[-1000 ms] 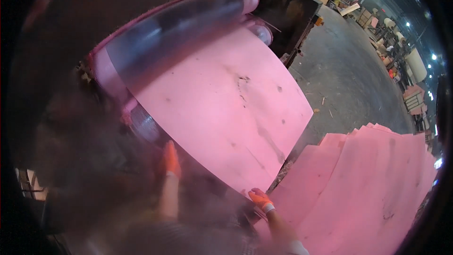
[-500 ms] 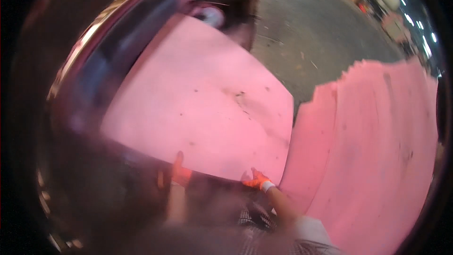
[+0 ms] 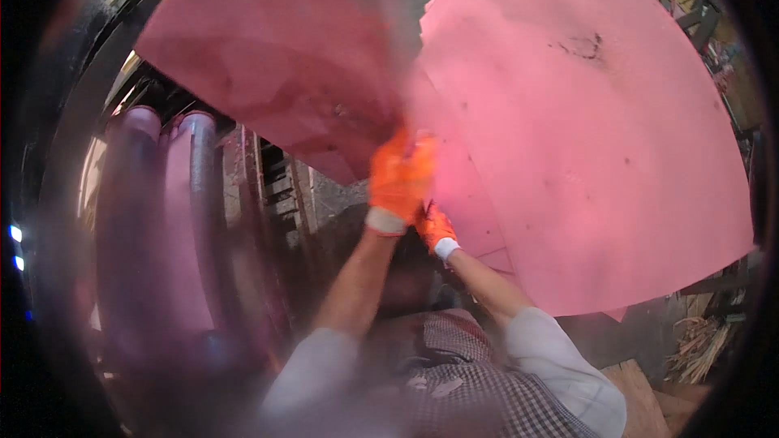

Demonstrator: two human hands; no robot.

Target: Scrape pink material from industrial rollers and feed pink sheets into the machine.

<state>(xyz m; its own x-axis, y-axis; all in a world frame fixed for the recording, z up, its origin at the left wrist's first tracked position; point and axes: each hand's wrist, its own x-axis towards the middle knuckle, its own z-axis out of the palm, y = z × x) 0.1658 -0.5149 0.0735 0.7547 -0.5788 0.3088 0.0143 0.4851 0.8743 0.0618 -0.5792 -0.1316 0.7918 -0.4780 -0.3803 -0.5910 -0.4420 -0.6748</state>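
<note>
A large thin pink sheet (image 3: 276,57) hangs tilted in the air at the upper left, blurred by motion. My left hand (image 3: 399,174), in an orange glove, grips its lower corner. My right hand (image 3: 436,229), also orange-gloved, sits just below and to the right, gripping the edge of the same sheet where it meets a stack of pink sheets (image 3: 600,154) spread across the right half of the view.
Pink-stained machine rollers (image 3: 162,227) in a dark metal frame stand at the left. Wood scraps (image 3: 702,345) and a wooden board (image 3: 641,389) lie at the lower right. My checked shirt fills the bottom middle.
The view has swung right, from the rollers to the stack. The pink sheet that lay by the rollers is now lifted and carried toward the stack, both gloved hands raised on its edge.
</note>
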